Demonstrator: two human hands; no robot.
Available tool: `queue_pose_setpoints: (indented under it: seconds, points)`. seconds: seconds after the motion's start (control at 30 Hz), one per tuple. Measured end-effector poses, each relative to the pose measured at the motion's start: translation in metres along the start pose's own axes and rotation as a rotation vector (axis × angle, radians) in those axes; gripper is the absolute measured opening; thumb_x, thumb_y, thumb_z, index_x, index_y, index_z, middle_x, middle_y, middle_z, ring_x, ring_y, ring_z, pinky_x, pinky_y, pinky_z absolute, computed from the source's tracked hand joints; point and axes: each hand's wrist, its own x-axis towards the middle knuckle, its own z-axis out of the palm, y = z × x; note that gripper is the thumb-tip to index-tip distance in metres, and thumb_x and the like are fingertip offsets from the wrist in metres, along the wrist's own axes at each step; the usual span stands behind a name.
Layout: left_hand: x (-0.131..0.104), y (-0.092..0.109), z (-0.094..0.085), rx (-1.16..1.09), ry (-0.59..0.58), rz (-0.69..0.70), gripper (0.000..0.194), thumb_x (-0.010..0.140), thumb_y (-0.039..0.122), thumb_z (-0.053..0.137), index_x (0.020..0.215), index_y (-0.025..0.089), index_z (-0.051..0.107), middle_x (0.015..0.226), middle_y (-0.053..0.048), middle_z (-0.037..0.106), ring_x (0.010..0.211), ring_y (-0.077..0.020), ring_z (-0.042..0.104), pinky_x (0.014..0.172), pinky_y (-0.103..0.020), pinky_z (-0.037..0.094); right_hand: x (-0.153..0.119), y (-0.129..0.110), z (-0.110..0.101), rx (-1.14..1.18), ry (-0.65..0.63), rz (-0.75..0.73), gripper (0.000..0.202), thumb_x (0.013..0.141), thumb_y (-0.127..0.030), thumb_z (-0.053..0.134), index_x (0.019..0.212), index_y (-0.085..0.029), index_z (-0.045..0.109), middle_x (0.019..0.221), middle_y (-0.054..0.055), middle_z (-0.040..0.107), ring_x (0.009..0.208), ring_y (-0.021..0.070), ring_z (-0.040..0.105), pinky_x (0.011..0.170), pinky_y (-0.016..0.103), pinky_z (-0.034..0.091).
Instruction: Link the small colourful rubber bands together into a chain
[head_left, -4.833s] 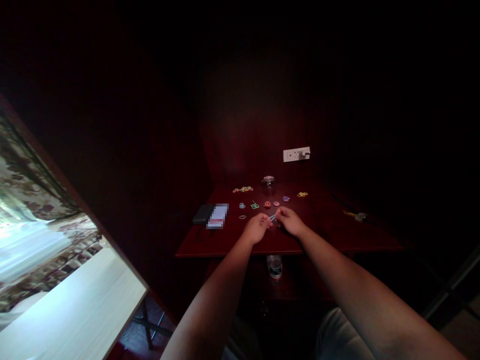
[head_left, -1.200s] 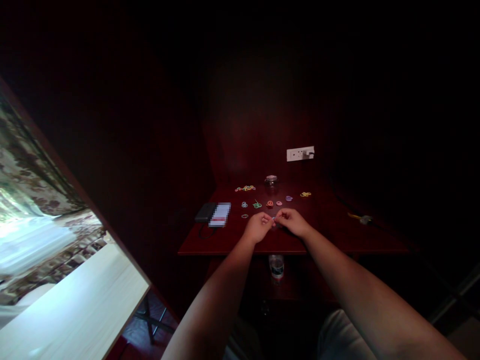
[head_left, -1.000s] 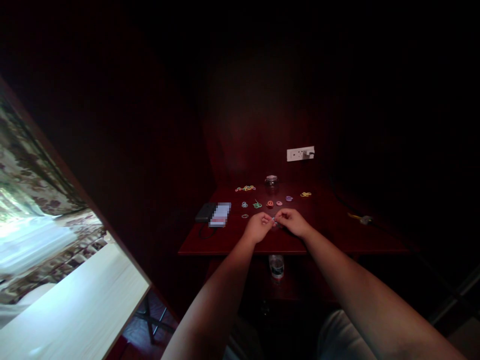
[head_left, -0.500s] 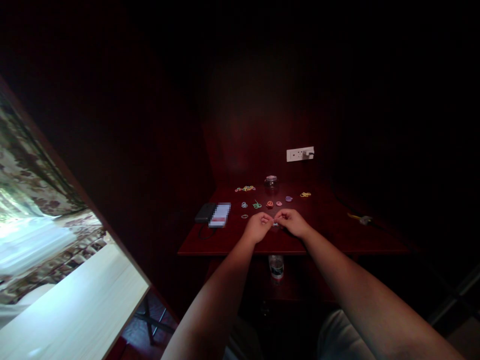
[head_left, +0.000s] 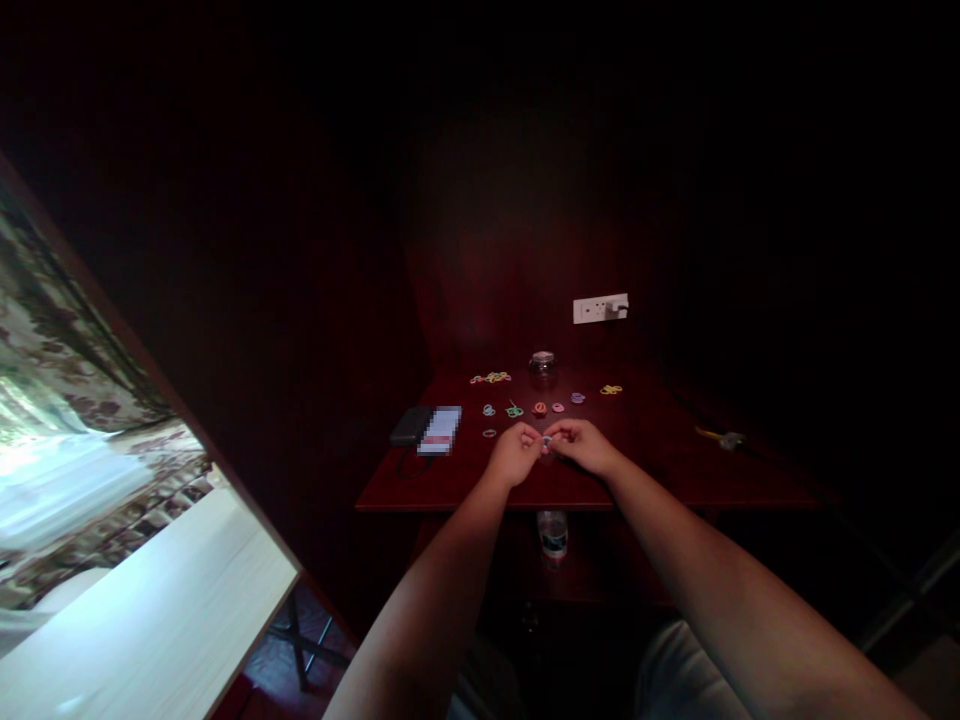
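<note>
My left hand (head_left: 516, 456) and my right hand (head_left: 586, 446) meet above the front middle of the dark red table (head_left: 442, 492). Between their pinched fingertips is a small whitish hair tie (head_left: 547, 441), partly covered by the fingers. Just beyond lie small bunches of elastic hair ties: light blue (head_left: 489, 410), green (head_left: 514, 411), orange (head_left: 540, 409), pink (head_left: 558, 407) and purple (head_left: 577, 398). Farther right is a yellow bunch (head_left: 611, 390). One single pale tie (head_left: 490, 433) rests left of my left hand. A mixed-colour row of ties (head_left: 491, 378) lies at the back left.
A clear lidded jar (head_left: 542, 367) stands at the back. On the left lie a phone (head_left: 440, 430) and a black case-like object (head_left: 410, 426). A yellow-ended object (head_left: 727, 439) lies at right. Below the tabletop stands a bottle (head_left: 553, 537). A wall socket (head_left: 600, 308) holds a plug.
The pale hair tie between my fingertips now shows as a more rounded loop, slightly further left. Both hands have barely shifted, and the bunches lie as before.
</note>
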Motion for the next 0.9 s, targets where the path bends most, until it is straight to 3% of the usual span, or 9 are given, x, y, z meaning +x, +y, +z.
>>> queue_pose_setpoints:
  seconds: [0.2,0.6,0.9]
  points:
    - [0.0015,-0.0031,-0.0006,0.06,0.059,0.02,0.01,0.074,0.023,0.054,0.076,0.014,0.052,0.063,-0.001,0.06,0.057,-0.0091,0.056,0.053,-0.019,0.04,0.0008,0.0028,-0.001,-0.001,-0.028,0.004,0.038,0.06,-0.033,0.069,0.091,-0.012,0.062,0.069,0.004,0.066,0.055,0.0108,0.056,0.052,0.022,0.041]
    - [0.0015,-0.0033,-0.0004,0.052,0.056,0.008,0.009,0.074,0.022,0.054,0.076,0.013,0.053,0.067,-0.004,0.063,0.057,-0.0091,0.056,0.055,-0.019,0.041,0.0003,0.0022,-0.0016,-0.093,-0.017,-0.035,0.029,0.067,-0.03,0.061,0.09,-0.011,0.064,0.074,0.007,0.068,0.058,0.0114,0.056,0.053,0.022,0.041]
    - [0.0019,-0.002,-0.0008,0.026,0.057,0.005,0.01,0.073,0.023,0.054,0.075,0.014,0.052,0.066,-0.003,0.063,0.057,-0.0098,0.057,0.055,-0.02,0.042,-0.0003,-0.0024,-0.0004,-0.088,0.002,-0.021,0.03,0.063,-0.028,0.065,0.088,-0.012,0.064,0.068,0.004,0.066,0.054,0.0101,0.053,0.049,0.021,0.038]
